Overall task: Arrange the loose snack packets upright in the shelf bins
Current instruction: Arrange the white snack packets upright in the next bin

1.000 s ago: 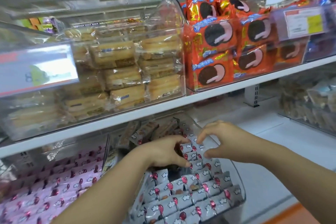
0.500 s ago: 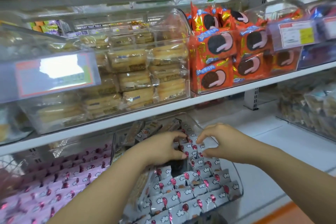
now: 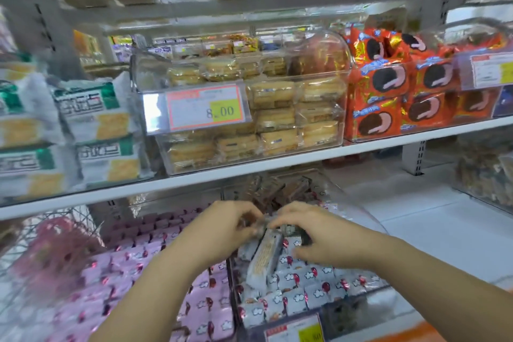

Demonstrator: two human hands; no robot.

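Snack packets (image 3: 299, 277), grey-white foil wrappers printed with clouds and red balloons, stood packed in rows in the clear plastic bin (image 3: 347, 311) on the lower shelf. One tilted packet (image 3: 263, 258), with a pale biscuit showing through its clear face, leaned across the rows near the bin's left wall, with its upper end up between the two hands. The left hand (image 3: 222, 230) had its fingers curled and pinched that upper end. The right hand (image 3: 319, 233) curled its fingers over the same end, thumb stretched low over the rows. Blur kept us from telling whether it pinched the packet or only touched it. We judged the step in hand to be seating this packet on edge among its neighbours. To do it well, we noted: part the row with the right fingers first, so that a gap stands open. Then lower the packet end-on with the left hand rather than pushing it flat. Turn it so the printed face matches the row. Keep the pinch on the crimped seal, since the biscuit inside would likely crack under pressure. Dark brown packets (image 3: 277, 191) lay jumbled at the back of the bin and looked unsorted. Pink packets (image 3: 155, 266) of the same print filled the bin just beside on the left, so we would keep the two kinds apart.
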